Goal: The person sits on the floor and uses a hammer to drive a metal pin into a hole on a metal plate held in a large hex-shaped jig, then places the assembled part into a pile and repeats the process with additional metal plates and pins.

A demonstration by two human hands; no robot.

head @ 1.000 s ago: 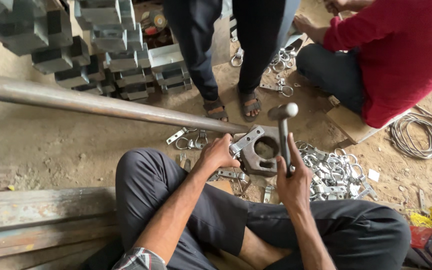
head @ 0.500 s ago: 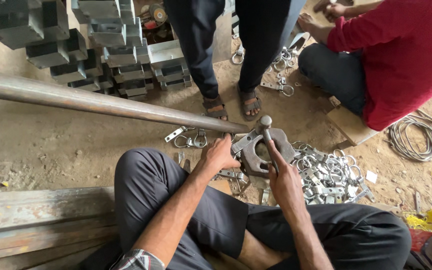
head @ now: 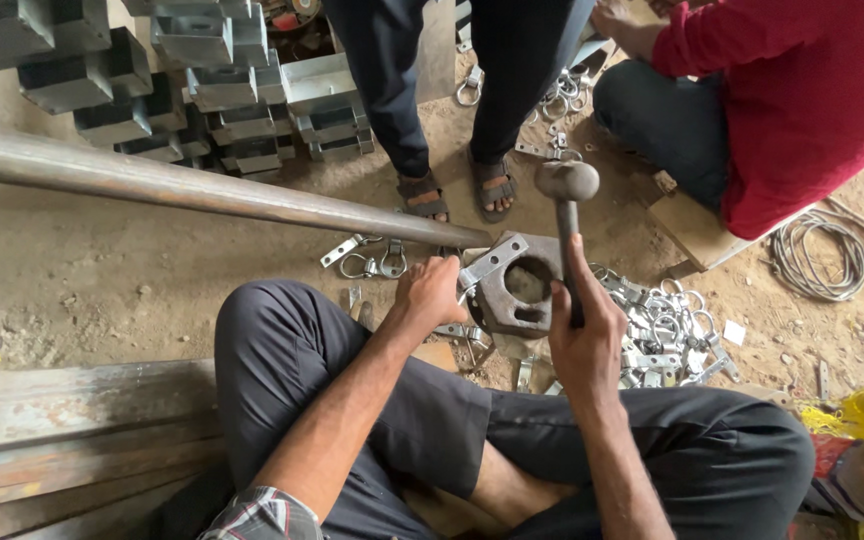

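The right hand (head: 584, 345) has its fingers wrapped tight around the handle of a hammer (head: 567, 215), the rounded metal head raised above the work and tilted away from the body. The left hand (head: 430, 292) has its fingers curled and pressed together on a flat silver metal strap (head: 492, 262), pinning one end of it against a heavy dark steel block with a round hole (head: 517, 290), which sits on the dirt ground just in front of the seated person's crossed legs. This looks like the striking step, the strap being held in place for a blow; a clean hit would call for a steady left hand and fingers kept clear of the hammer's path. A long steel pipe (head: 202, 190) lies across the ground towards the block. Loose silver clamps (head: 662, 330) are heaped just right of the block, and stacked grey metal boxes (head: 192, 80) stand beyond.
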